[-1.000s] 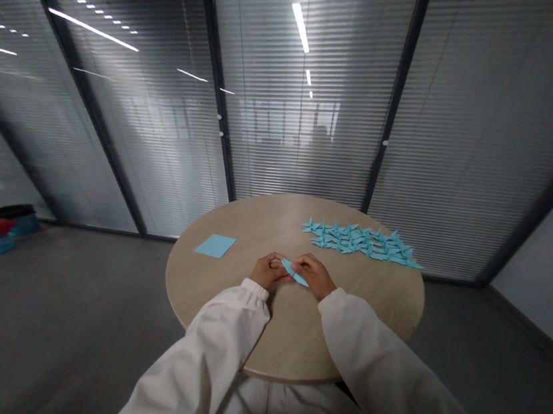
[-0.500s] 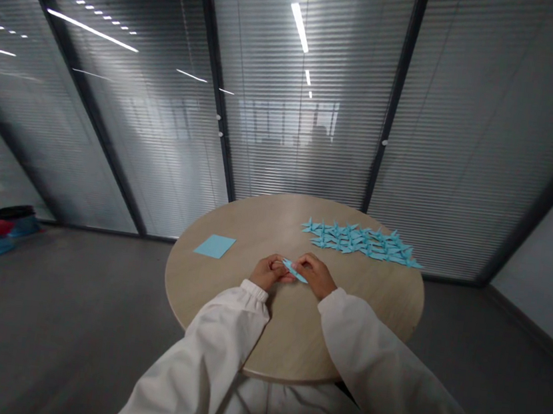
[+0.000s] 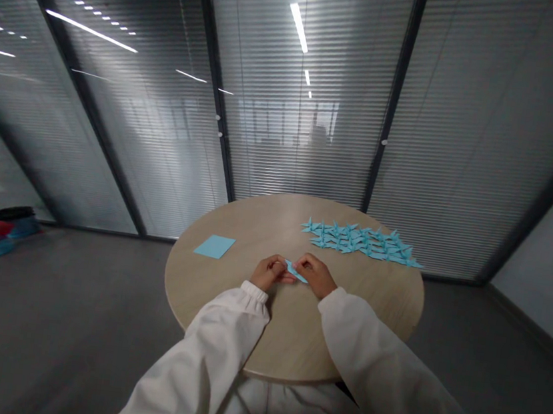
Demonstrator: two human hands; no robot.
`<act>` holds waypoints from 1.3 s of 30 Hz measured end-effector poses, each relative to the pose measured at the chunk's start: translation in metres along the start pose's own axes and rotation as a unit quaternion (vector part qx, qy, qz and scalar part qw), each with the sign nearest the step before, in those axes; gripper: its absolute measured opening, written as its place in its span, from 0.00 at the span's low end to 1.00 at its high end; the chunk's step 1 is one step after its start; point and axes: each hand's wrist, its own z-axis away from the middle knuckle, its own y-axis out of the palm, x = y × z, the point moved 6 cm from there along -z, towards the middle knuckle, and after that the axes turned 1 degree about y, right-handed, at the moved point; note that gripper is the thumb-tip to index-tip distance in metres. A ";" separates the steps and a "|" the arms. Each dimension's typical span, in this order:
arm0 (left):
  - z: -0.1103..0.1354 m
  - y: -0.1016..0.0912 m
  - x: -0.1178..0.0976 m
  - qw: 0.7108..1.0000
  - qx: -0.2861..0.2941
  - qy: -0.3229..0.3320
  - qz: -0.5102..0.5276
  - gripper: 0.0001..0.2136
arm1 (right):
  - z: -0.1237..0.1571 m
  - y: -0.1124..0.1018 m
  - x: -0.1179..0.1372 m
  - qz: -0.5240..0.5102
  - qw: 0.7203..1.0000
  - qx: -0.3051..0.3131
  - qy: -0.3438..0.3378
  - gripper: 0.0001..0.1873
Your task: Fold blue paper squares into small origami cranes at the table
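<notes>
Together, both hands [image 3: 269,273] pinching folded blue paper [image 3: 299,277], flat sheet [image 3: 214,246] at left; blue origami pieces [image 3: 363,241] beyond

The left hand [image 3: 269,272] and right hand [image 3: 316,276] hold a narrow folded blue paper [image 3: 299,277] over the round surface [image 3: 298,337]; a flat blue sheet [image 3: 214,246] lies to the left, blue origami cranes [image 3: 363,241] beyond the right hand.

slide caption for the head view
Left hand and right hand hold folded blue paper at a round table, folded pieces lying beyond.
</notes>
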 end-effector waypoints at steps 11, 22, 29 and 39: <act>-0.001 -0.003 -0.001 0.999 -0.009 0.019 -0.044 0.21 | 0.003 0.002 0.006 -0.008 1.000 0.008 -0.003 0.11; -0.005 -0.008 0.000 0.999 -0.013 0.026 -0.028 0.24 | 0.001 0.007 0.003 -0.154 0.985 0.067 0.041 0.17; -0.003 -0.006 -0.001 1.000 0.005 0.013 -0.011 0.23 | 0.002 0.005 0.007 -0.176 0.981 0.076 0.041 0.15; -0.004 -0.003 0.000 0.999 0.022 0.021 0.008 0.23 | 0.003 0.005 0.009 -0.187 0.978 0.087 0.042 0.14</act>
